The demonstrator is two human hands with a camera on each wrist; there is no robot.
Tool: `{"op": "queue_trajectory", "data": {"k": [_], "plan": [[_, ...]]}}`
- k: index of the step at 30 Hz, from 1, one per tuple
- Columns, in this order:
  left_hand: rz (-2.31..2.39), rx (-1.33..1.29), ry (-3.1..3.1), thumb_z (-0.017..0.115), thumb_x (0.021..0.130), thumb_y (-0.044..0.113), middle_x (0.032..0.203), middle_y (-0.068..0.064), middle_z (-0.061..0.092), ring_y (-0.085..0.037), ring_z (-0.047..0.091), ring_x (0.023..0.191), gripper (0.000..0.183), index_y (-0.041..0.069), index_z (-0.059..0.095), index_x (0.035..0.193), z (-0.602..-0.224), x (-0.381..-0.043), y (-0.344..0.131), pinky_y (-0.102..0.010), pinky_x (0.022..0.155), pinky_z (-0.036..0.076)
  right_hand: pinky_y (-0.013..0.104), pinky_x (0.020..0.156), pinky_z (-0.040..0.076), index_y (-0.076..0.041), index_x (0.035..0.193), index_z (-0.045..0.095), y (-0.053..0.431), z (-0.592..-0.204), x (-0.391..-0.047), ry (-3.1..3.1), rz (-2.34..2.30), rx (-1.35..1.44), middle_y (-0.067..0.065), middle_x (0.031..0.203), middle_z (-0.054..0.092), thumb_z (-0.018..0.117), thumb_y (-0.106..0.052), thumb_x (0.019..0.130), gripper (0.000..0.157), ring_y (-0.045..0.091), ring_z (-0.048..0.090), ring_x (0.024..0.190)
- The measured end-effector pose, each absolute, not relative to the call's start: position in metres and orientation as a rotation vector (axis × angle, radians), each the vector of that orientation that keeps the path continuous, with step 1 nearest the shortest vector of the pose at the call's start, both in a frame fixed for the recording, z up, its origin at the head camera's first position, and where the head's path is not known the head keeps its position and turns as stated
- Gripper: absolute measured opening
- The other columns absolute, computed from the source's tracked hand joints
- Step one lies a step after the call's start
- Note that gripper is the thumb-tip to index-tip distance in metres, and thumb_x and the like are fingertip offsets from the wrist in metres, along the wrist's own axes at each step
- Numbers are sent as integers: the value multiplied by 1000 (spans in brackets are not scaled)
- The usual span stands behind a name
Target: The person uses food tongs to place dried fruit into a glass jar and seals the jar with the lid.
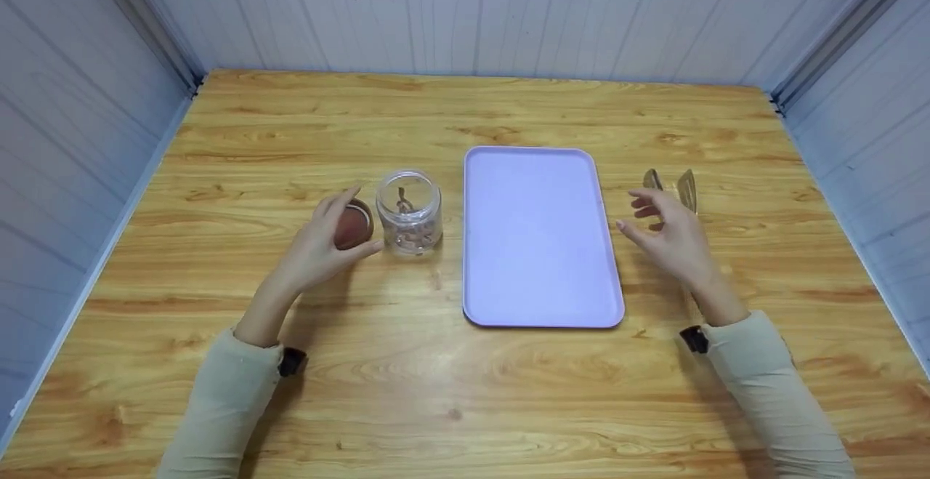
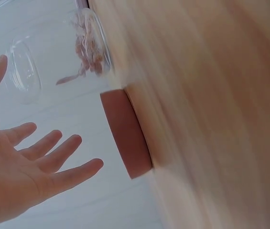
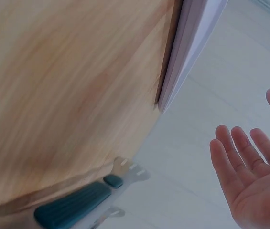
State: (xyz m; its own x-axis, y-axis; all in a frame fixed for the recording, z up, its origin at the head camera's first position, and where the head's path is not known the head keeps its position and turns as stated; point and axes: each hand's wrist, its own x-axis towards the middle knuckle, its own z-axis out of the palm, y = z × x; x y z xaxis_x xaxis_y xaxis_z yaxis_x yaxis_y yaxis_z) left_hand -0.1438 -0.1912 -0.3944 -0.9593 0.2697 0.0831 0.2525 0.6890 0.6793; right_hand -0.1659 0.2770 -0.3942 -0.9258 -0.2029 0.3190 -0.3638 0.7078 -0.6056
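My left hand [image 1: 312, 246] hovers over a round reddish-brown lid [image 1: 352, 229], fingers and thumb spread apart. In the left wrist view the lid [image 2: 126, 133] lies flat on the table, with a gap between it and the fingertips. Beside it stands a clear jar [image 1: 410, 235] without a cover, holding brownish-pink twisted pieces [image 2: 88, 45] at its bottom. On the other side, my right hand [image 1: 672, 235] is above a pair of tongs [image 1: 687, 187], fingers loosely bent around nothing. A dark green grip [image 3: 75, 205] on the tongs shows in the right wrist view; the hand hides much of them from above.
Between the hands, a light purple rectangular tray [image 1: 541, 239] lies on the wooden table [image 1: 407, 406], just right of the jar. Pale panelled walls [image 1: 450, 14] enclose the table at the back and both sides.
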Motion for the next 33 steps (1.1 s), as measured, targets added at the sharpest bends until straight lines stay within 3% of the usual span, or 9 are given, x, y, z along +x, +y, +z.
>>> {"op": "queue_trajectory", "data": {"k": [8, 15, 23, 33], "plan": [[1146, 410, 2887, 66, 76, 41, 129, -20, 32, -38, 36, 113, 81, 11, 24, 139, -395, -142, -205, -55, 87, 32, 43, 65, 48, -2, 115, 53, 254, -394, -169, -2667, 1010, 557, 15, 99, 57, 69, -21, 77, 46, 27, 55, 86], [1125, 343, 2887, 64, 78, 42, 134, -23, 25, -40, 28, 119, 81, 9, 23, 139, -395, -143, -216, -57, 92, 25, 39, 66, 48, -6, 117, 54, 232, -389, -172, -2667, 1036, 622, 10, 99, 57, 68, -26, 78, 46, 21, 56, 87], [1121, 299, 2883, 65, 79, 37, 130, -24, 28, -42, 31, 115, 79, 9, 22, 140, -399, -145, -225, -58, 90, 26, 40, 67, 48, -4, 117, 53, 208, -388, -178, -2653, 1083, 701, 12, 100, 57, 67, -25, 79, 45, 21, 56, 87], [1043, 274, 2841, 63, 79, 41, 133, -29, 21, -46, 27, 117, 83, 8, 17, 141, -400, -147, -234, -61, 89, 24, 38, 65, 48, -6, 116, 54, 180, -386, -181, -2626, 1121, 768, 8, 99, 58, 66, -27, 79, 44, 19, 56, 86]]}}
